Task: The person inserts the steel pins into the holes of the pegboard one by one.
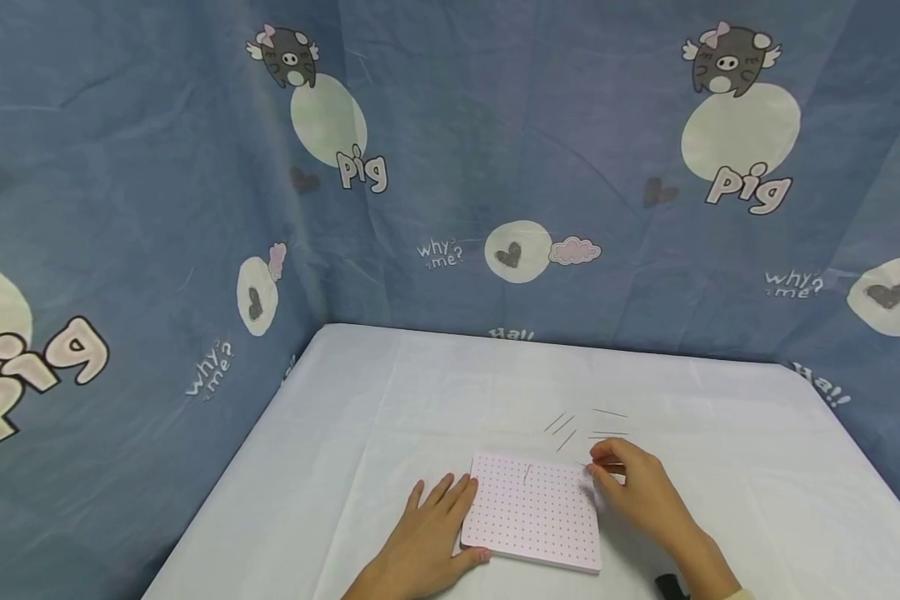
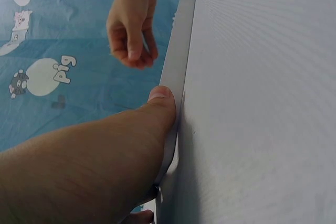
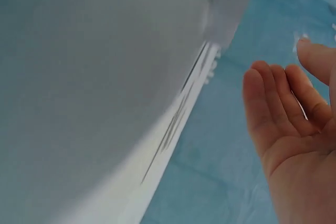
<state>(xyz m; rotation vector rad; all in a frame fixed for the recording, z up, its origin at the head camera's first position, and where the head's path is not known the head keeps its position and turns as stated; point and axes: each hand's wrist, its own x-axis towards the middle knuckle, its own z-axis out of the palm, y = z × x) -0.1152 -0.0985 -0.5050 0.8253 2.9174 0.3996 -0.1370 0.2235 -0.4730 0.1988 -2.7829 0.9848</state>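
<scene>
A pale pink board with rows of small holes (image 1: 528, 517) lies on the table. My left hand (image 1: 431, 533) rests along its left side, fingers extended over the edge and thumb by the front corner; the left wrist view shows the thumb against the board's side. At the far right corner, my right hand (image 1: 637, 483) pinches a thin needle-like pin (image 1: 583, 464) between thumb and forefinger. One similar pin (image 1: 527, 474) stands up from a hole near the board's far edge. In the right wrist view the right hand's fingers (image 3: 257, 103) show, without the pin.
Several loose thin pins lie behind the board, some slanted (image 1: 564, 427) and others nearly level (image 1: 609, 432). White cloth covers the table (image 1: 390, 400). A blue curtain with pig prints (image 1: 435, 100) hangs along its back and left side.
</scene>
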